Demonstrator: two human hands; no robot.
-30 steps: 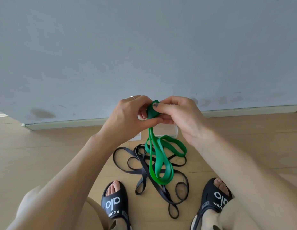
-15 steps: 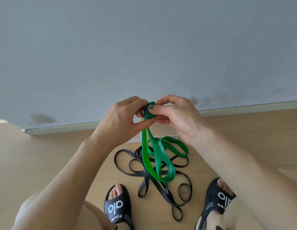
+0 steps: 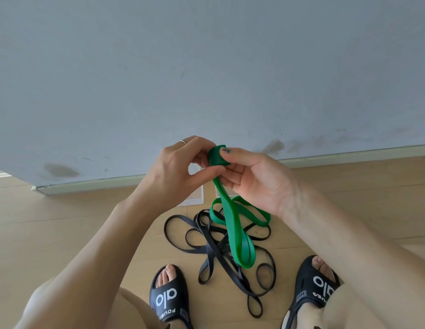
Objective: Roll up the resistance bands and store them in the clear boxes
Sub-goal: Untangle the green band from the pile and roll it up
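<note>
A green resistance band (image 3: pixel 237 230) is partly wound into a small tight roll (image 3: pixel 217 156) held up in front of the wall. My left hand (image 3: pixel 176 167) pinches the roll from the left, thumb under it. My right hand (image 3: pixel 252 176) grips it from the right, thumb on top, fingers curled beneath. The rest of the green band hangs down in loops to the floor. Under it lie tangled black resistance bands (image 3: pixel 214 252). Parts of two clear boxes (image 3: pixel 195 195) show on the floor behind my hands, mostly hidden.
A grey wall with a pale skirting board (image 3: pixel 92 185) runs across just beyond the boxes. My feet in black slides (image 3: pixel 168 298) (image 3: pixel 313 288) stand on the wooden floor either side of the black bands.
The view has tilted slightly. My right palm has turned more upward, the roll has turned between my fingers, and the hanging green loops have swung a little right.
</note>
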